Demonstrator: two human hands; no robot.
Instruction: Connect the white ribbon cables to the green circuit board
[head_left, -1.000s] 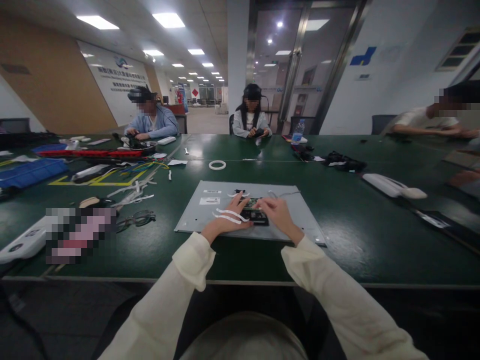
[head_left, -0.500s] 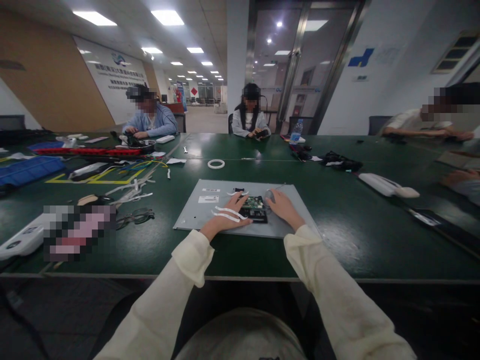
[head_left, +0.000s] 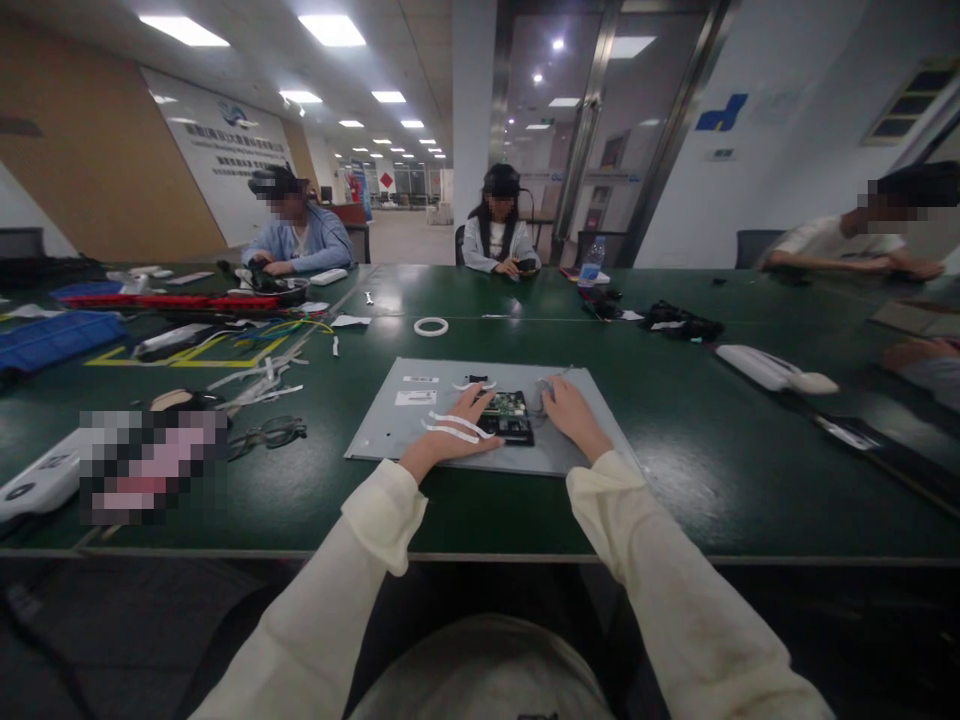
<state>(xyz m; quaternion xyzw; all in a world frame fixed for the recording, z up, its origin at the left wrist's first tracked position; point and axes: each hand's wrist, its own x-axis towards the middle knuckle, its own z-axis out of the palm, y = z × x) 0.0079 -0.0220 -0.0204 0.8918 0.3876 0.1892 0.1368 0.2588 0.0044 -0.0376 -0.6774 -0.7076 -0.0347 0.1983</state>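
While a blurry pink thing (head_left: 161, 460) lies at the left of the frame, a pair of glasses (head_left: 283, 432) rests just to its right, and a messy pile of white strips (head_left: 271, 375) is above them. A white ring (head_left: 431, 319) lies flat near the middle of the green tabletop (head_left: 450, 525). Over at the right is a long white gadget (head_left: 757, 366).

A blue bin (head_left: 60, 340) sits at the left edge; what is inside is hard to see. A clear bottle (head_left: 592, 265) stands a bit right of the top middle.

At the center, a grey panel (head_left: 375, 425) lies flat. On it are a green circuit board (head_left: 510, 404) and a black frame (head_left: 517, 434). Two thin white bands (head_left: 452, 421) lie across the left hand (head_left: 466, 408). Its grip is loose, fingers spread, over the board's left side, hiding part of it. The right hand (head_left: 571, 410) is bent by a grey wire (head_left: 535, 398), right of the board; I cannot tell if its grip pinches the wire.
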